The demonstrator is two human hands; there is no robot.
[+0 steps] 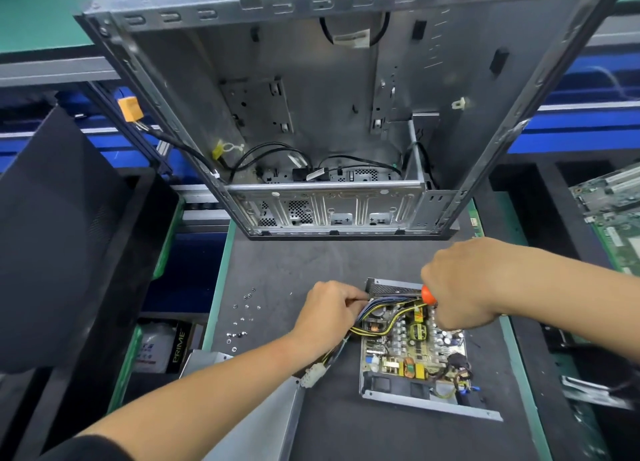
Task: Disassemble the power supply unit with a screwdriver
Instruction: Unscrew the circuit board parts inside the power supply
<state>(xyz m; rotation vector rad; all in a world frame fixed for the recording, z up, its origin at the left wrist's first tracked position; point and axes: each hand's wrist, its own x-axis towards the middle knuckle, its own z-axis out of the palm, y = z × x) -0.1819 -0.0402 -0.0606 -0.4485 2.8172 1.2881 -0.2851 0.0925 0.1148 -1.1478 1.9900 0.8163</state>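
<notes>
The power supply unit point(412, 353) lies open on the dark mat, its circuit board with coils and capacitors exposed inside the metal tray. My right hand point(460, 284) grips a screwdriver with an orange handle point(428, 295) over the unit's far left corner; the shaft runs left toward my other hand. My left hand point(325, 313) pinches the bundle of yellow, black and blue wires point(377, 318) at the unit's left edge. A white plug point(313, 374) on those wires lies under my left forearm.
An empty grey computer case point(332, 114) stands open just beyond the unit. Several loose screws point(242, 317) lie on the mat to the left. A grey metal cover point(263, 419) lies under my left forearm. Black bins stand at left, green circuit boards point(613, 211) at right.
</notes>
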